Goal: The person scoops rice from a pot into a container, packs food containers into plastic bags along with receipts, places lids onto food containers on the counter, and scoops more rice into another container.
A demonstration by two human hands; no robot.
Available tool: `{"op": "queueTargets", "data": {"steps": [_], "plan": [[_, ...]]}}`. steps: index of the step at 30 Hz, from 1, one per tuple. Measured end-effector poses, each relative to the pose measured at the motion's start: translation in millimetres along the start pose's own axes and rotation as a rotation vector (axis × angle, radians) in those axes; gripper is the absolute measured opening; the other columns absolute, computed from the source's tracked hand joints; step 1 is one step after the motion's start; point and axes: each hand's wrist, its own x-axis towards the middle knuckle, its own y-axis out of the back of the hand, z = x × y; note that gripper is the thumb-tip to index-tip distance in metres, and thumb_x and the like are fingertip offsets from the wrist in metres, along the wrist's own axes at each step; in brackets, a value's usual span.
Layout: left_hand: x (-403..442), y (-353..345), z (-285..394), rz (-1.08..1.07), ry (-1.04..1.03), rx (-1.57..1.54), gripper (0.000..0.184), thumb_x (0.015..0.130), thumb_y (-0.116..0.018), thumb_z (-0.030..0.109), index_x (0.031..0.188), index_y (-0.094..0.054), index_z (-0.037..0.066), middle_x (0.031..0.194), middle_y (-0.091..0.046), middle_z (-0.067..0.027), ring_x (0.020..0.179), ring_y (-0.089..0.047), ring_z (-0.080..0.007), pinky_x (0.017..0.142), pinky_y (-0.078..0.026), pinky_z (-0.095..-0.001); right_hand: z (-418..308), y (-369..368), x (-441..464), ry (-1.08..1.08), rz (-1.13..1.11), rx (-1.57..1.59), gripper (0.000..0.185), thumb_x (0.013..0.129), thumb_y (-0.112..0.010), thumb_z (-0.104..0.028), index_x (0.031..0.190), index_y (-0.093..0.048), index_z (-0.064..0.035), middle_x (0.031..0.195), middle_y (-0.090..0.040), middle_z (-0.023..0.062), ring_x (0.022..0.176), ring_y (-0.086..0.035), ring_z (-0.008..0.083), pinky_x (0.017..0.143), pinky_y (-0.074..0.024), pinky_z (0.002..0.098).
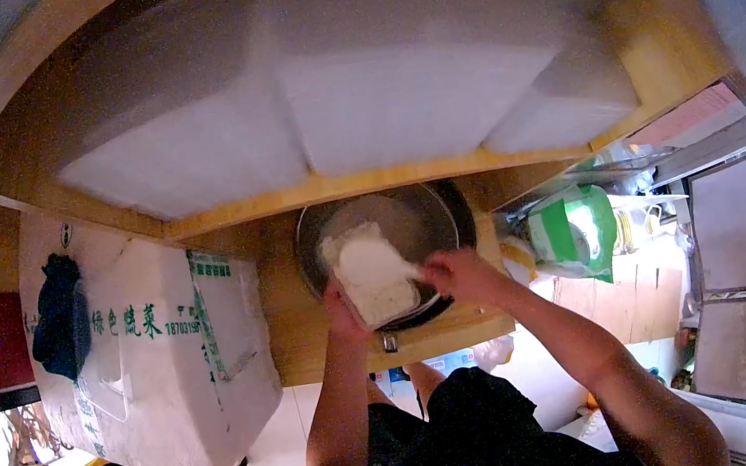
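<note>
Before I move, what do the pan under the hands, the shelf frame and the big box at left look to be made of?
Pan: probably metal, dark with a glossy rim.
Shelf frame: wood or wood laminate, yellowish-brown.
Box: likely foam, matte white, rounded edges.

It looks like a home kitchen or pantry corner: a big metal pot (314,263) sits on a wooden worktop (298,344). Beside it stands a large box (157,388) whose green lettering mentions vegetables.
</note>
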Motion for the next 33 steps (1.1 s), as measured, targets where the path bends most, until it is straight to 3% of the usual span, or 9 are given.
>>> {"op": "queueTargets", "data": {"steps": [3, 9, 12, 15, 18, 21, 24, 27, 33], "plan": [[-2, -2, -3, -0.009, 0.021, -0.049, 0.057, 0.087, -0.045, 0.046, 0.128, -0.045, 0.007, 0.125, -0.052, -0.0147, 0.113, -0.052, -0.0348, 0.094, -0.041, -0.0541, -11, 14, 17, -0.316, 0.061, 0.308, 0.038, 0.09, -0.051, -0.038, 0.084, -0.06, -0.001, 0.055, -0.057, 0.0106, 0.047, -0.057, 0.0193, 0.047, -0.047, 0.0341], [0, 4, -3, -0.015, 0.008, -0.048, 0.057, 0.087, -0.043, 0.046, 0.13, -0.043, 0.007, 0.127, -0.051, -0.0143, 0.114, -0.051, -0.0345, 0.095, -0.041, -0.053, -28, 8, -1, -0.399, -0.263, 0.471, 0.04, 0.09, -0.051, -0.039, 0.083, -0.059, -0.0008, 0.055, -0.057, 0.0098, 0.046, -0.056, 0.0172, 0.043, -0.0457, 0.0333], [-2, 16, -4, -0.023, -0.023, -0.043, 0.057, 0.088, -0.043, 0.046, 0.131, -0.042, 0.008, 0.128, -0.05, -0.0141, 0.114, -0.05, -0.0343, 0.095, -0.041, -0.0525, -43, 33, -9, -0.448, -0.158, 0.465, 0.041, 0.089, -0.051, -0.041, 0.087, -0.06, -0.0004, 0.057, -0.058, 0.0116, 0.048, -0.058, 0.0218, 0.047, -0.0476, 0.0358], [-2, 21, -5, -0.063, -0.038, -0.045, 0.058, 0.088, -0.042, 0.046, 0.131, -0.041, 0.008, 0.128, -0.05, -0.0139, 0.115, -0.05, -0.0342, 0.095, -0.041, -0.0519, -25, 5, -4, -0.031, -0.139, 0.069, 0.041, 0.088, -0.052, -0.04, 0.088, -0.061, -0.0004, 0.06, -0.06, 0.0137, 0.051, -0.059, 0.0271, 0.053, -0.049, 0.0389], [-6, -3, -3, -0.033, -0.023, -0.069, 0.059, 0.089, -0.041, 0.046, 0.133, -0.04, 0.007, 0.13, -0.049, -0.0139, 0.116, -0.049, -0.0338, 0.097, -0.04, -0.0504, -32, 18, 7, -0.287, -0.035, 0.187, 0.038, 0.088, -0.053, -0.038, 0.084, -0.062, -0.0006, 0.062, -0.06, 0.0151, 0.053, -0.059, 0.0304, 0.057, -0.0493, 0.0407], [-8, 11, 0, 0.09, -0.03, -0.053, 0.06, 0.088, -0.043, 0.046, 0.134, -0.039, 0.007, 0.131, -0.047, -0.0138, 0.117, -0.048, -0.0339, 0.098, -0.039, -0.0509, -4, 7, 8, -0.159, 0.159, 0.074, 0.036, 0.088, -0.054, -0.035, 0.08, -0.063, -0.0007, 0.062, -0.061, 0.0149, 0.052, -0.06, 0.0287, 0.055, -0.0492, 0.0399], [-23, -22, 7, 0.041, 0.033, -0.067, 0.061, 0.087, -0.044, 0.046, 0.134, -0.038, 0.007, 0.133, -0.046, -0.0136, 0.118, -0.048, -0.0337, 0.099, -0.038, -0.0512, 2, 14, 8, -0.422, 0.191, 0.28, 0.035, 0.091, -0.053, -0.034, 0.082, -0.059, -0.0011, 0.056, -0.054, 0.0058, 0.047, -0.052, 0.0143, 0.043, -0.041, 0.0289], [-35, -38, 16, -0.015, 0.064, -0.072, 0.059, 0.088, -0.042, 0.045, 0.133, -0.039, 0.007, 0.132, -0.047, -0.0135, 0.118, -0.048, -0.0335, 0.098, -0.038, -0.0517, -4, 19, -1, -0.536, 0.114, 0.732, 0.035, 0.091, -0.052, -0.035, 0.082, -0.058, -0.0019, 0.056, -0.052, 0.0044, 0.044, -0.049, 0.0132, 0.039, -0.0377, 0.0276], [-39, -59, 26, -0.076, 0.095, -0.106, 0.058, 0.091, -0.037, 0.045, 0.134, -0.038, 0.007, 0.134, -0.045, -0.0133, 0.121, -0.045, -0.0329, 0.101, -0.035, -0.0518, -47, 21, -2, -0.428, -0.137, 0.778, 0.037, 0.091, -0.052, -0.038, 0.081, -0.055, -0.0026, 0.054, -0.049, 0.0031, 0.043, -0.046, 0.0119, 0.04, -0.0367, 0.0283]]}}
